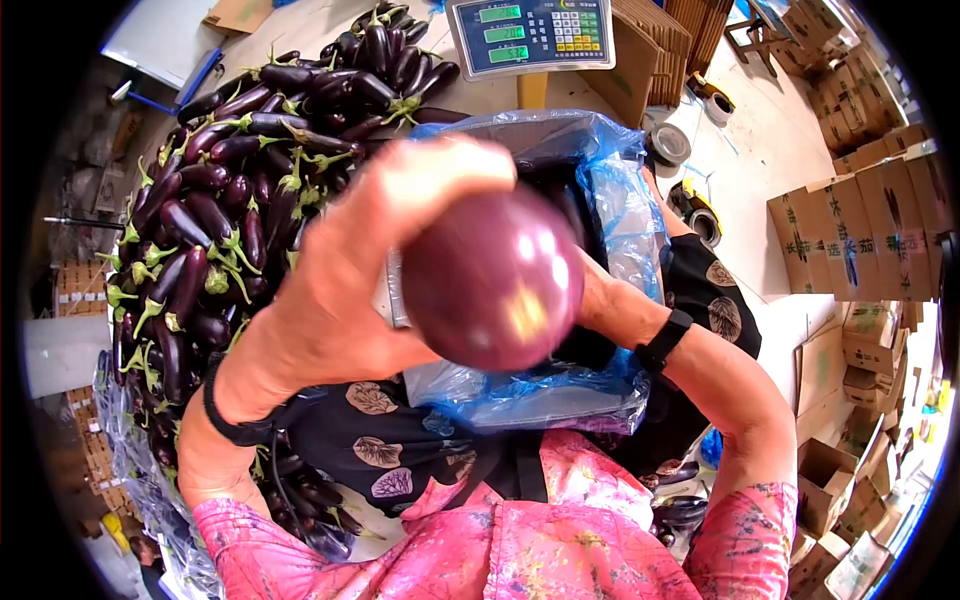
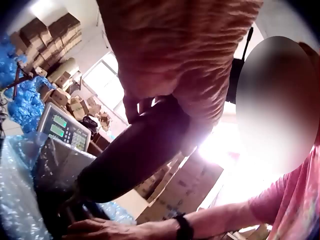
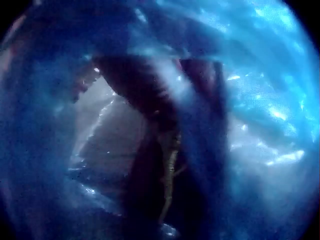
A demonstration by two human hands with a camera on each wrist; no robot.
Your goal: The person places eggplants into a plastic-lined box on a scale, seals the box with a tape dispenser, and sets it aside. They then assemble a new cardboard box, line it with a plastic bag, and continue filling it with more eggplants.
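My left hand grips a glossy purple eggplant, held up close to the head camera with its rounded end toward it. In the left wrist view the same eggplant slants down to its stem over the lined box. My right hand reaches in at the box, below that stem; its fingertips are lost in shadow, and I cannot tell what they hold. Blue plastic lining covers the box walls, with dark eggplants inside. The right wrist view shows blue film and an eggplant stem.
A big heap of eggplants lies on the left. Behind the box stands a scale display with green readouts. Tape rolls lie on the floor to the right, near printed cartons. More eggplants lie by the right elbow.
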